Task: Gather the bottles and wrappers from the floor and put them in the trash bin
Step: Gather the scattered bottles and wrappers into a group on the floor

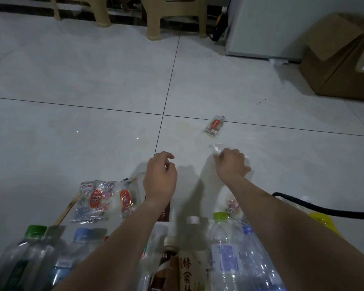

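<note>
My right hand (231, 163) is closed on a clear crumpled wrapper (215, 148) lying on the tiled floor. My left hand (160, 177) hovers beside it with fingers loosely curled and nothing in it. A small snack wrapper with an orange label (214, 125) lies alone just beyond my right hand. Two similar wrappers (105, 199) lie flat to the left of my left forearm. Several empty plastic bottles (225, 255) lie in a row along the bottom edge, with green, blue and white caps. No trash bin is in view.
A black cable (324, 210) runs in from the right edge over a yellow bag (324, 222). A cardboard box (343, 57) and a white appliance (267, 26) stand at the back right. Beige plastic chair legs (153, 24) line the far wall. A wooden stick (65, 213) lies by the wrappers.
</note>
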